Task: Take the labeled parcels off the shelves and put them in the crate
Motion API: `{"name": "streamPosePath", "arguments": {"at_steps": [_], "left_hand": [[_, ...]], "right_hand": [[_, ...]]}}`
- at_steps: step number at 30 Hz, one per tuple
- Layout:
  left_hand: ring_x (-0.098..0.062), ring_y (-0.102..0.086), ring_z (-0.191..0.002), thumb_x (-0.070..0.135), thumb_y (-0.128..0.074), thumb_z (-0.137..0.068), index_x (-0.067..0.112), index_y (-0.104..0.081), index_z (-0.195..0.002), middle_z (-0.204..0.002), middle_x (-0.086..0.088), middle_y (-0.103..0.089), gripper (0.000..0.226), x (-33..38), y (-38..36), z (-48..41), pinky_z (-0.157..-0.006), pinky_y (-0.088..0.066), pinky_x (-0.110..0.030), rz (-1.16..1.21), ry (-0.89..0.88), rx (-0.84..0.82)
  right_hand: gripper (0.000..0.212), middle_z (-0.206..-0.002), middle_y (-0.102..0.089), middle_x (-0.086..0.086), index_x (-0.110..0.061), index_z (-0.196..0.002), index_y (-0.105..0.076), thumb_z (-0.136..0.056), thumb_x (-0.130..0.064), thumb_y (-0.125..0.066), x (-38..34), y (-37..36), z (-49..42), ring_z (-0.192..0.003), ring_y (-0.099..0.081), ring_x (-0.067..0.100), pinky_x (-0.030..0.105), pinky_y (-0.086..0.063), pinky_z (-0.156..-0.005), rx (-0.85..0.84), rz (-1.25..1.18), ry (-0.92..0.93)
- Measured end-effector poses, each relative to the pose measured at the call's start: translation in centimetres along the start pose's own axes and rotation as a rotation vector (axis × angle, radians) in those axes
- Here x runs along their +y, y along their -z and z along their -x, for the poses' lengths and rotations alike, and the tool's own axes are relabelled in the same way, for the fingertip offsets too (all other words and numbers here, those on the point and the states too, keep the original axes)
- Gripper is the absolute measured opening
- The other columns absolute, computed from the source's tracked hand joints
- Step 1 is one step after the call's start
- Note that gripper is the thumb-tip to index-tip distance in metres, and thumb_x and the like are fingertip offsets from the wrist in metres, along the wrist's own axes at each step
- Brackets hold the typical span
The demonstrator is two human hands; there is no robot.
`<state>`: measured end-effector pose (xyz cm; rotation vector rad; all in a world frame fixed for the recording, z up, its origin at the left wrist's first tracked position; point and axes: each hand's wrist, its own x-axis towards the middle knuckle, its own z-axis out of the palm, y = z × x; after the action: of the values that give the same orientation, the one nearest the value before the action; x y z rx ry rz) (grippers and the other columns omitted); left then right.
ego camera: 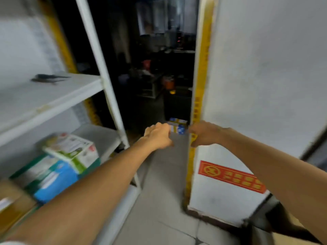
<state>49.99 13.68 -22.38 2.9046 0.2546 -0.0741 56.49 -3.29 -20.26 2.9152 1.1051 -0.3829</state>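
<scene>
The white painted metal shelving rack has a smooth satin coat. It is rubbed and stained along the front edge of its flat white shelf board. The white-and-green printed cardboard box looks coated and faintly glossy. The blue rectangular pack shines more, like laminated card or film. The plain brown cardboard carton is matt. The pale grey floor tiles are smooth and dull. The white wall panel is matt and scuffed low down, and it carries a glossy red rectangular sticker.

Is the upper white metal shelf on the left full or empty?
Almost empty: the upper white metal shelf carries only one small dark object near the back, as far as this blurred view shows.
</scene>
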Motion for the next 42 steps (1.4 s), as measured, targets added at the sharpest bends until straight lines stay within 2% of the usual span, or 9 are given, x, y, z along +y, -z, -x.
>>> {"name": "streamPosePath", "arguments": {"at_steps": [5,10,14,18,23,27,34,38,42], "left_hand": [[-0.028,-0.06,-0.103,0.045,-0.071,-0.072,0.029,-0.061,-0.11,-0.1,-0.001,-0.058,0.043,-9.3,2.4,7.3,-0.073,-0.038,-0.031,-0.023,0.256,0.035],[-0.029,-0.056,-0.113,0.048,-0.071,-0.075,0.025,-0.058,-0.118,-0.122,-0.005,-0.058,0.05,-16.5,2.7,15.4,-0.084,-0.042,-0.034,-0.031,0.506,0.034],[-0.026,-0.059,-0.111,0.046,-0.07,-0.076,0.026,-0.06,-0.119,-0.121,-0.003,-0.06,0.048,-20.3,2.6,21.9,-0.083,-0.045,-0.032,-0.018,0.71,0.091],[-0.027,-0.061,-0.108,0.048,-0.07,-0.077,0.024,-0.061,-0.12,-0.12,-0.005,-0.061,0.05,-22.2,2.0,27.6,-0.076,-0.044,-0.031,-0.037,0.875,0.113],[-0.023,-0.062,-0.092,0.045,-0.07,-0.081,0.02,-0.061,-0.122,-0.11,-0.005,-0.063,0.049,-23.4,0.6,32.0,-0.066,-0.047,-0.029,-0.026,1.023,0.089],[-0.019,-0.062,-0.09,0.044,-0.07,-0.083,0.017,-0.058,-0.123,-0.112,-0.002,-0.064,0.05,-24.7,-0.3,33.3,-0.062,-0.048,-0.025,0.031,1.068,0.118],[-0.014,-0.052,-0.076,0.041,-0.072,-0.082,0.017,-0.059,-0.117,-0.103,-0.001,-0.064,0.045,-30.2,-0.5,33.5,-0.048,-0.033,-0.02,0.114,1.147,0.169],[-0.016,-0.055,-0.077,0.042,-0.073,-0.08,0.018,-0.058,-0.12,-0.102,-0.002,-0.063,0.049,-34.0,-1.0,32.7,-0.054,-0.041,-0.021,0.154,1.133,0.16],[-0.02,-0.058,-0.086,0.039,-0.079,-0.075,0.018,-0.05,-0.129,-0.111,-0.006,-0.062,0.065,-36.6,-2.2,31.4,-0.062,-0.049,-0.026,0.26,1.119,0.203]], "right_hand": [[0.059,-0.114,-0.053,0.005,-0.023,-0.125,-0.053,-0.074,-0.043,-0.076,-12.1,0.5,-3.6,-0.105,-0.057,0.028,0.034,-0.049,-0.078,-0.013,0.015,0.228],[0.05,-0.111,-0.048,0.001,-0.021,-0.118,-0.052,-0.078,-0.039,-0.075,-22.3,-0.4,-5.0,-0.087,-0.052,0.019,0.031,-0.041,-0.064,-0.062,0.028,0.462],[0.057,-0.116,-0.053,0.004,-0.019,-0.125,-0.052,-0.077,-0.039,-0.075,-29.3,-1.7,-4.9,-0.101,-0.056,0.024,0.035,-0.049,-0.081,-0.087,0.086,0.65],[0.056,-0.114,-0.056,0.007,-0.017,-0.121,-0.054,-0.075,-0.039,-0.077,-34.7,-3.2,-4.2,-0.095,-0.057,0.026,0.037,-0.051,-0.079,-0.134,0.12,0.813],[0.057,-0.12,-0.058,0.013,-0.011,-0.122,-0.054,-0.076,-0.037,-0.075,-37.7,-4.9,-4.2,-0.107,-0.058,0.031,0.048,-0.051,-0.09,-0.166,0.15,0.933],[0.053,-0.119,-0.059,0.011,-0.012,-0.121,-0.054,-0.077,-0.032,-0.074,-38.7,-5.6,-5.4,-0.104,-0.06,0.027,0.047,-0.052,-0.089,-0.193,0.171,0.979],[0.06,-0.114,-0.058,0.01,-0.01,-0.124,-0.051,-0.076,-0.036,-0.076,-42.3,-5.5,-9.9,-0.101,-0.059,0.027,0.047,-0.052,-0.086,-0.164,0.169,0.951],[0.063,-0.121,-0.056,0.011,-0.011,-0.127,-0.049,-0.077,-0.037,-0.076,-44.2,-6.5,-12.2,-0.105,-0.057,0.026,0.044,-0.051,-0.089,-0.198,0.079,0.882],[0.083,-0.138,-0.048,0.013,-0.012,-0.143,-0.035,-0.077,-0.036,-0.078,-45.6,-8.1,-13.8,-0.12,-0.053,0.028,0.042,-0.047,-0.096,-0.242,-0.049,0.831]]}}
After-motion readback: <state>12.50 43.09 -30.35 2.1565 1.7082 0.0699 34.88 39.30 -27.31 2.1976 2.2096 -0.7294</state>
